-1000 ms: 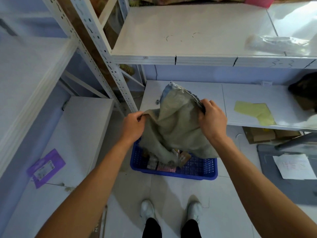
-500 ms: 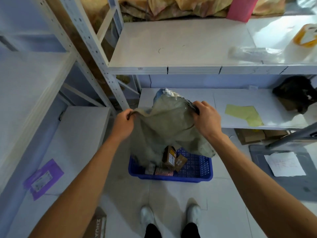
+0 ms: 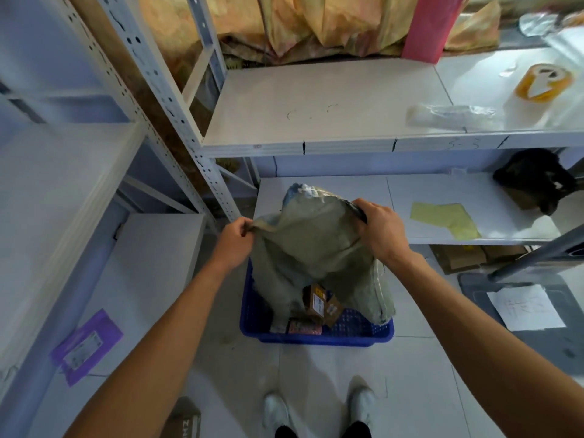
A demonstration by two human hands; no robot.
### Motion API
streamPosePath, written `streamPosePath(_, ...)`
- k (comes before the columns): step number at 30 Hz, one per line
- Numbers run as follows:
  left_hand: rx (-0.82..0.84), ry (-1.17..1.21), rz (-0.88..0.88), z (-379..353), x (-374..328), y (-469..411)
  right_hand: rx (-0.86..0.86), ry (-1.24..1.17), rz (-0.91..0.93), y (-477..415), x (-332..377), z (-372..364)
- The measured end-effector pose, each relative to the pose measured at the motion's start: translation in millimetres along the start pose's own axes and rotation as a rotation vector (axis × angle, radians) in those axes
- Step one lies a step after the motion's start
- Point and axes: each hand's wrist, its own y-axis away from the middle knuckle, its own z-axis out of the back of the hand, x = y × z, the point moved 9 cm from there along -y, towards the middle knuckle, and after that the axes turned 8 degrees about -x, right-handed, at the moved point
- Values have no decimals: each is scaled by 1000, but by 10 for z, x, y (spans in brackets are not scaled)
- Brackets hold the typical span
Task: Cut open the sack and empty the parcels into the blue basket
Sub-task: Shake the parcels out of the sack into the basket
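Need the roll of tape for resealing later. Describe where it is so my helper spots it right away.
Look at the upper white shelf of the rack straight ahead, above the held-up sack. Follow it to its far right end: the tape roll lies flat past the crumpled clear plastic bag. It is the only yellow-orange ring there.

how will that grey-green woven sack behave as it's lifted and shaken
The grey-green woven sack is probably floppy: it drapes in folds between the left hand and right hand. It likely feels light now, hanging slack above the blue plastic basket.
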Motion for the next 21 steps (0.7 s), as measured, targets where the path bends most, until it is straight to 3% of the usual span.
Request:
streamPosePath(5, 181, 30, -134, -235, -569, 140, 59, -112, 37, -34, 227, 11)
streamPosePath(10, 42, -46, -260, -287, -1152, 149, 57, -153, 38, -50, 350, 10)
streamPosePath(13, -3, 11, -214, -155, -1303, 180, -41, -153, -72, 51, 134, 120)
streamPosePath(16, -5, 74, -198, -30, -1460, 261, -9, -102, -127, 362, -136, 51)
streamPosePath(21, 131, 183, -199, 57, -1631, 401, 2, -54, -204, 850, -468, -251)
